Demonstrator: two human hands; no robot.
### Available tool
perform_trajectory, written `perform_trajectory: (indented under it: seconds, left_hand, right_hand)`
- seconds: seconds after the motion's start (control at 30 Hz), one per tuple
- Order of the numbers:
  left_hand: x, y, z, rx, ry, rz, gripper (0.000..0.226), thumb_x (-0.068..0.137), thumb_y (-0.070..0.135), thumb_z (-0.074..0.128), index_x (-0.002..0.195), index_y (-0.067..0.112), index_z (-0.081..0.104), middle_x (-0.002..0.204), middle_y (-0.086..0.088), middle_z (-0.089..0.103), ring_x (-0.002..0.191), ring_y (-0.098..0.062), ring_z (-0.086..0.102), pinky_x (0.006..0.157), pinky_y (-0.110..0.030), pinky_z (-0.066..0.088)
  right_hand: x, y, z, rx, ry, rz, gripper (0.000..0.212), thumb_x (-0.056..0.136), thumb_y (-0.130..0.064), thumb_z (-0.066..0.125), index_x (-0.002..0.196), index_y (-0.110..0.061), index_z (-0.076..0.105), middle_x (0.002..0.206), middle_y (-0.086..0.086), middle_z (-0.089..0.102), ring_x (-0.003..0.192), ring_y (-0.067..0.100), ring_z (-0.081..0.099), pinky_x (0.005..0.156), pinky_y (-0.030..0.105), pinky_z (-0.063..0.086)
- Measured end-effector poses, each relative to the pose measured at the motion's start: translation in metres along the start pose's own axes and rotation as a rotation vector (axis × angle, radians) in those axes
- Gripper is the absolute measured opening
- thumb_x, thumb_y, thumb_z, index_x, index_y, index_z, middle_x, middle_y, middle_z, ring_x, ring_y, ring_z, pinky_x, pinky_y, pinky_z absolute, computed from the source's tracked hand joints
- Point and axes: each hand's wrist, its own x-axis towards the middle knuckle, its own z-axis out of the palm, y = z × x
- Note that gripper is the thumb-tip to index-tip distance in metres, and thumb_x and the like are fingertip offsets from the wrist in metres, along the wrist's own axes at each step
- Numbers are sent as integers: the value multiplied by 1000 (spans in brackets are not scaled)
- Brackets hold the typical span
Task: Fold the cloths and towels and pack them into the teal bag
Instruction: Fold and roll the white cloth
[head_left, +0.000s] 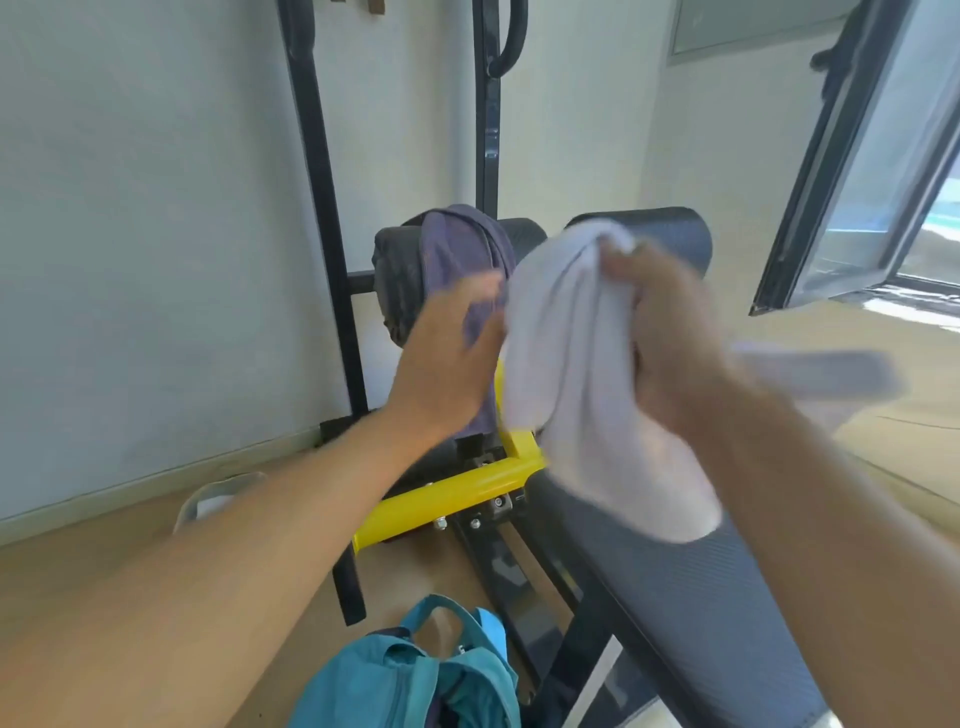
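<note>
— What are your hands doing?

— My right hand (660, 332) is gripping the white towel (576, 364), fingers curling round a bunched upper part of it. The rest of the towel is hanging down in folds, and its lower end is lying on the dark padded bench (691, 603).

— And the other one?

— My left hand (447, 358) is reaching in at the towel's left edge. Its fingers are looking fairly straight and close together, but they are blurring, so I cannot tell whether they are touching the towel or only sitting just beside it.

— Are there any other cloths around?

— A purple cloth (457, 254) is hanging over the dark foam roller (400, 280) at the far end of the bench, behind my left hand. Something pale and purple (815, 374) is showing behind my right forearm, but it is blurring too much for me to say what it is.

— Where is the bag sitting?

— The teal bag (410, 680) is sitting on the wooden floor (104, 566) at the bottom edge of the view, just left of the bench, between my forearms. Its top is gaping open with something dark showing inside, and its handle is standing up.

— Anything else near you?

— The bench's yellow frame bar (447, 499) is running under my left wrist. A pale round container (218, 499) is standing on the floor by the wall, left of my left forearm. A window (857, 156) is standing open on the right.
</note>
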Motion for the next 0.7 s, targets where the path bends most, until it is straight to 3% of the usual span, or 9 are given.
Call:
perform_trajectory:
  seconds: [0.07, 0.13, 0.2, 0.27, 0.37, 0.43, 0.5, 0.6, 0.7]
  left_hand:
    - [-43, 2, -3, -227, -150, -162, 31, 105, 6, 50, 95, 35, 59, 85, 34, 69, 84, 26, 57, 78, -1, 42]
    - [-79, -19, -9, -441, -262, -377, 39, 104, 2, 48, 85, 34, 58, 73, 33, 69, 74, 26, 58, 72, 0, 43]
    - [-105, -43, -15, -685, -262, -540, 35, 106, 23, 47, 90, 23, 78, 94, 15, 78, 93, 4, 71, 89, -19, 50]
    - [-130, -67, -23, -881, -294, -692, 46, 100, 49, 47, 113, 17, 77, 120, -10, 74, 114, -25, 69, 102, -42, 47]
    - [-160, -97, -29, -679, -398, -711, 42, 84, 46, 71, 108, 12, 75, 107, -13, 74, 101, -26, 68, 90, -40, 50]
    - [-166, -111, -27, -432, -456, -675, 21, 82, 32, 79, 99, 19, 76, 94, 2, 77, 91, -13, 69, 80, -27, 52]
    - [-169, -123, -27, -314, -439, -692, 20, 79, 28, 84, 96, 24, 74, 91, 11, 77, 86, -8, 71, 75, -25, 51]
    - [-167, -138, -30, -215, -341, -684, 33, 72, 31, 86, 96, 15, 71, 92, -6, 76, 84, -24, 70, 74, -35, 50]
    - [-171, -148, -26, -68, -270, -625, 28, 82, 21, 83, 86, 3, 62, 76, -12, 64, 65, -18, 53, 61, -29, 38]
  right_hand:
    - [-17, 32, 2, 8, -251, 140, 24, 80, -36, 70, 94, -17, 65, 92, 9, 64, 90, 25, 61, 84, 42, 46]
    - [-28, 57, 6, 28, -366, 212, 18, 92, -26, 65, 103, -12, 67, 95, 9, 67, 89, 23, 61, 80, 39, 46]
    - [-34, 77, 12, 13, -447, 223, 13, 96, -24, 63, 102, -13, 67, 94, 7, 67, 88, 22, 60, 79, 37, 45]
    - [-43, 103, 19, -78, -494, 226, 13, 95, -23, 67, 102, -12, 66, 95, 5, 68, 88, 20, 61, 81, 37, 47]
    - [-50, 145, 27, -323, -566, 136, 10, 91, -15, 73, 97, -16, 66, 98, 2, 71, 84, 18, 64, 78, 33, 52]
    - [-52, 170, 30, -553, -687, 62, 19, 86, -14, 77, 91, -24, 62, 107, 3, 70, 87, 18, 62, 83, 38, 52]
    - [-52, 190, 28, -771, -734, 39, 26, 84, -15, 79, 90, -28, 57, 109, 2, 67, 83, 14, 56, 85, 40, 50]
    - [-52, 209, 19, -961, -686, 31, 28, 79, -25, 83, 89, -25, 57, 100, -9, 59, 89, 14, 55, 77, 33, 46]
    - [-59, 218, 14, -1096, -758, 61, 36, 75, -38, 84, 73, -26, 50, 81, -8, 54, 74, 14, 49, 61, 31, 36]
